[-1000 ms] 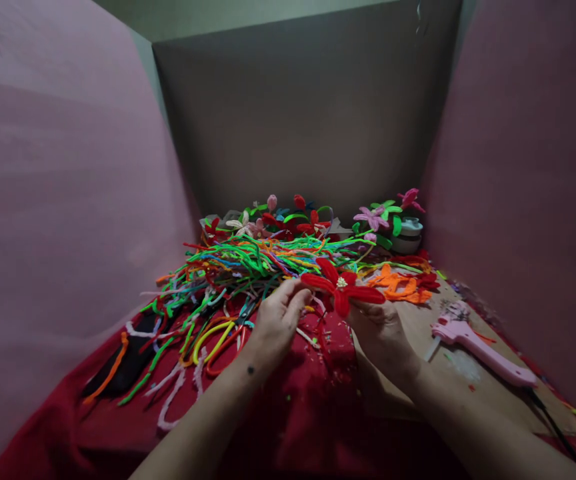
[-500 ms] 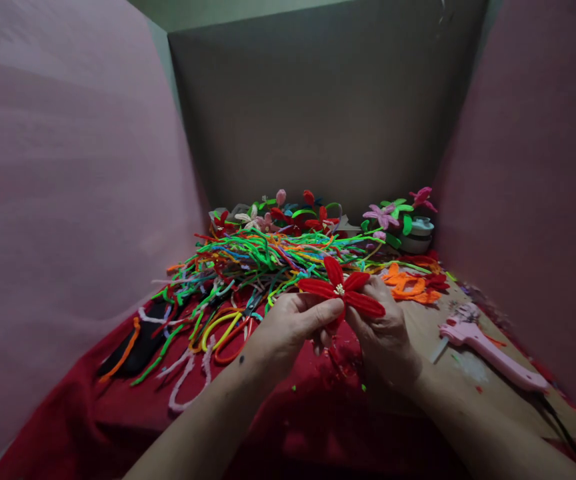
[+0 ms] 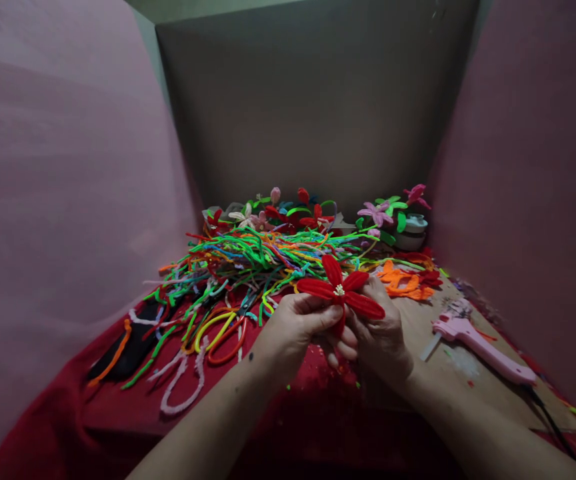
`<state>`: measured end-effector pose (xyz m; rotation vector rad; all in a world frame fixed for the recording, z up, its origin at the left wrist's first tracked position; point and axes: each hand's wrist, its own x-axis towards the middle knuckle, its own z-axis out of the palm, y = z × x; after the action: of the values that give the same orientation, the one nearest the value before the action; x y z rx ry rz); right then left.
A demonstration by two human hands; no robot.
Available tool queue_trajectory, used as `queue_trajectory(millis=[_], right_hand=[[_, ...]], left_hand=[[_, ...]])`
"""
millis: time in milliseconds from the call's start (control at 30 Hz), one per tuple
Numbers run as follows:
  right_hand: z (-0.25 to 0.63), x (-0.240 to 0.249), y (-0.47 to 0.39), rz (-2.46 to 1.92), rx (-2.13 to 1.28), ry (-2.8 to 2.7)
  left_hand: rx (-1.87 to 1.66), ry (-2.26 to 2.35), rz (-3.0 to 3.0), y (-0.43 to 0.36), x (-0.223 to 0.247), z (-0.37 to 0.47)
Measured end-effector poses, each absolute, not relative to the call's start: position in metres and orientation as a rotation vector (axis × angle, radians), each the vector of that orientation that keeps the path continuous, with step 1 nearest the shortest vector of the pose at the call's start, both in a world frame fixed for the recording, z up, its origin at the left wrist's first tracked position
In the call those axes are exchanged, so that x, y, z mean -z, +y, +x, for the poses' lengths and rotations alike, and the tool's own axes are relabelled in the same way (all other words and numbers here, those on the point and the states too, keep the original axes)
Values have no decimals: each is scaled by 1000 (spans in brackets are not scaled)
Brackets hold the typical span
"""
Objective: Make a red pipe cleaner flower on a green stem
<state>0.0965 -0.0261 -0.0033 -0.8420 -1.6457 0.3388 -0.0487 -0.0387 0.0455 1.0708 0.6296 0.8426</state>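
A red pipe-cleaner flower (image 3: 357,282) with long petals and a cluster of pale stamens at its centre is held up between my hands. My left hand (image 3: 302,333) is closed on its lower left side, the thumb by the lower petal near the centre. Behind the right petals, my right hand (image 3: 384,337) is closed on the flower too; its fingertips are partly hidden by the petals and the other hand. Beyond the flower spreads a heap of many-coloured pipe cleaners (image 3: 253,250). Scissors (image 3: 228,333) with yellow and red handles lie left of my left hand.
A pink glue gun (image 3: 483,350) with a black cord lies on a brown board (image 3: 421,387) at right. Orange pipe-cleaner pieces (image 3: 403,281) lie behind my right hand. Finished flowers (image 3: 378,212) stand along the back. A black object (image 3: 133,353) is at left. Pink panels flank the red cloth.
The view has shifted slightly, so the background sits a little further left. My left thumb has slid lower from the flower's centre, and my left fingers show more below it. Both hands still hold the flower.
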Motion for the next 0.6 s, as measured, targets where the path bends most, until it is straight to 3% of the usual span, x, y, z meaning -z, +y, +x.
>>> queue_trajectory(millis=[333,600], right_hand=[[90,-13,-32,-791,-122,-1672],[92,-9,-31,-801,-110,-1700]], left_hand=[[-852,880,1486,-35,-50,-59],[-962,889,1355,-35,-63,-69]])
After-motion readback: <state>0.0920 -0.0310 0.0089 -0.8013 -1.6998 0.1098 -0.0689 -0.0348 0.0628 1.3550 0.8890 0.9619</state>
